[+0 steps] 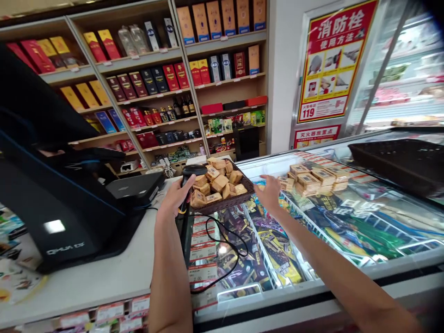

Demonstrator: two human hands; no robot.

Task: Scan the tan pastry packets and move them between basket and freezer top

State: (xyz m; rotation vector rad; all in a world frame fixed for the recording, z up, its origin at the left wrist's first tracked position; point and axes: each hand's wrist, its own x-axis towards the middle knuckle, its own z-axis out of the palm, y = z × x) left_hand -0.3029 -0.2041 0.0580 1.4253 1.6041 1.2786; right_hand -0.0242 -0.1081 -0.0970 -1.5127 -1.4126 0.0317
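Note:
My left hand [174, 198] is closed around the handle of a black barcode scanner [194, 170], its thumb over the grip and the other fingers mostly hidden. Just right of the scanner, a dark woven basket [227, 203] holds small light-brown wrapped packs [219, 183]. My right hand [268, 192] has its fingers apart by the basket's right edge; whether a fingertip touches the rim, I cannot tell. Beyond that hand, similar packs sit in stacks [307, 181] on the glass freezer top [367, 185]. A black cable [239, 249] loops across the glass below the basket.
On the left, a dark checkout terminal [69, 199] stands on a white counter [121, 273]. Price labels [203, 252] line the freezer glass, above bagged goods. Shelves of boxed bottles [149, 83] stand behind. A dark tray [398, 162] lies at the right.

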